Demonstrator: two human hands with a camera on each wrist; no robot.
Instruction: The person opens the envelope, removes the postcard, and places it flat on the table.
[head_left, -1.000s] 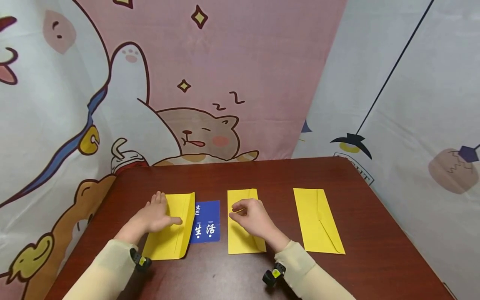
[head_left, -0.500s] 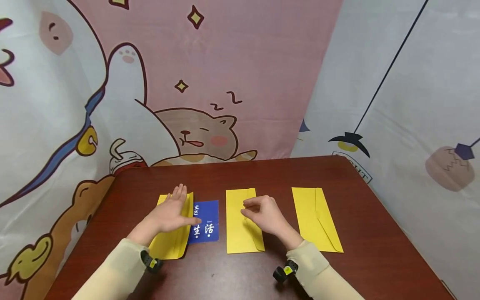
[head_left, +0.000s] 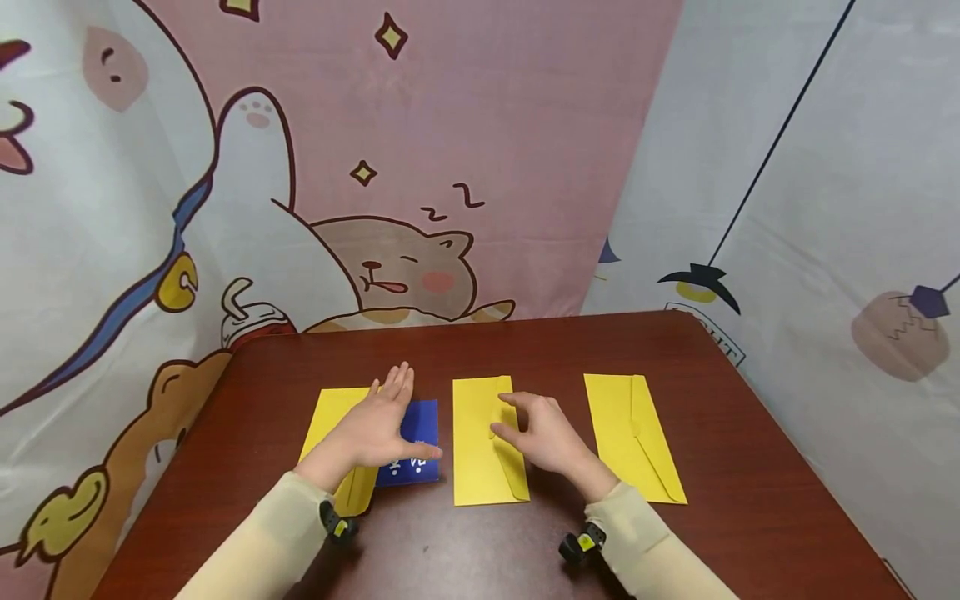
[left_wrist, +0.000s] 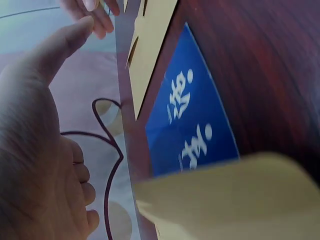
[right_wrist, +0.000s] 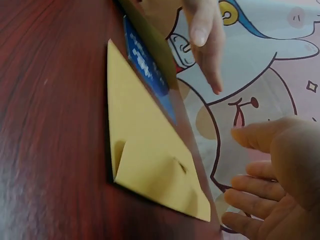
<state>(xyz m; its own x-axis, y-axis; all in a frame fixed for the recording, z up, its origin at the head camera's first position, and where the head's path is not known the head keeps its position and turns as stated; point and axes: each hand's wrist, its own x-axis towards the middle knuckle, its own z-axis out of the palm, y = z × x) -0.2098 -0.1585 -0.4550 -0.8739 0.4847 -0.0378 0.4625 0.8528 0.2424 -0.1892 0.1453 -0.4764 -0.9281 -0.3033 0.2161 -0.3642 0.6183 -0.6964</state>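
Note:
My left hand (head_left: 375, 429) hovers with spread, straight fingers over the right part of the left yellow envelope (head_left: 326, 417) and a blue card (head_left: 424, 423) with white characters. The card lies beside the envelope's right edge; the left wrist view shows the envelope's flap (left_wrist: 235, 195) across the near end of the card. My right hand (head_left: 553, 435), fingers loosely bent and thumb apart, is above the right edge of the middle yellow envelope (head_left: 474, 442). In the right wrist view nothing lies between that hand's fingers (right_wrist: 252, 192).
A third yellow envelope (head_left: 637, 442) lies flat farther right, with its flap folded over. All rest on a dark red-brown table (head_left: 547, 346). Behind its far edge hangs a cartoon-printed cloth (head_left: 540, 167).
My left hand has moved right, from over the left envelope to partly over the blue card. My right hand has shifted right, and its thumb and fingertips have spread apart. Envelopes and card stay put.

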